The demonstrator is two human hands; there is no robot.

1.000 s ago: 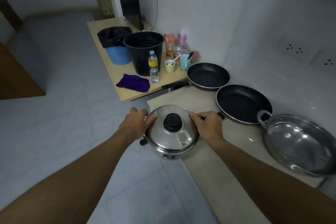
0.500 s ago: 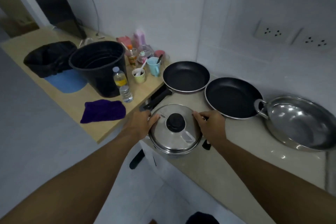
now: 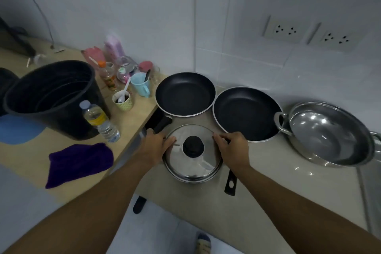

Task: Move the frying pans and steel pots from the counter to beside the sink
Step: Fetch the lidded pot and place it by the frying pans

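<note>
left hand [image 3: 156,147] | right hand [image 3: 234,149] | grip lidded pot [image 3: 193,168] — body mostly hidden

dim bluish light, soft blur, wide-angle bending at edges, glints on steel wok [image 3: 327,136]

Steel pot [image 3: 192,161], lidded, black knob, over the near edge of the counter [image 3: 272,173]. Left hand [image 3: 154,147] grips its side at 9 o'clock, right hand [image 3: 233,149] at 3 o'clock.
From the pot:
- 12 o'clock: first frying pan [image 3: 185,94].
- 2 o'clock: second frying pan [image 3: 246,113].
- 3 o'clock, farther: open steel pan [image 3: 327,136].
- 9 o'clock: purple cloth [image 3: 80,161].
- 10 o'clock: water bottle [image 3: 99,119], black bucket [image 3: 51,97].
</note>
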